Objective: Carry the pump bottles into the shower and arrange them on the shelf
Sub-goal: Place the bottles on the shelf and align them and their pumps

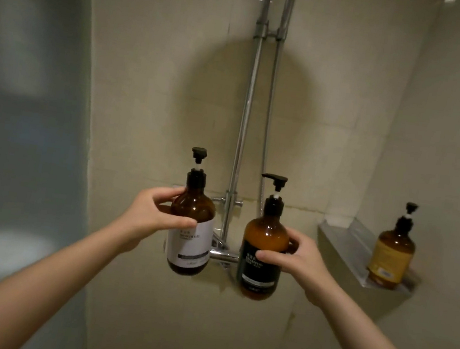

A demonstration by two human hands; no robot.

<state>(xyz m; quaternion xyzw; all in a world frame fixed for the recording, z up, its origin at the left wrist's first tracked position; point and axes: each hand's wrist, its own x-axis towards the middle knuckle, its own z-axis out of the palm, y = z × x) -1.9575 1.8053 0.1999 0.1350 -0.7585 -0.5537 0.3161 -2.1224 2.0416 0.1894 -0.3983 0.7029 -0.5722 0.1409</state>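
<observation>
Before shower pipe [241, 134]: left hand [152, 213] grips white-label bottle [191, 228], right hand [299, 261] black-label bottle [264, 250]; yellow-label bottle [393, 253] on shelf [343, 240].

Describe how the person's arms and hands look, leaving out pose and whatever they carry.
Both forearms are bare up to the frame's edge: no sleeves show. The left hand and right hand wear no gloves. No rings, watch, bracelet or markings show on either wrist or on the fingers in view.

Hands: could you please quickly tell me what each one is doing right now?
Left hand: closed on the white-label bottle.
Right hand: closed on the black-label bottle.
</observation>
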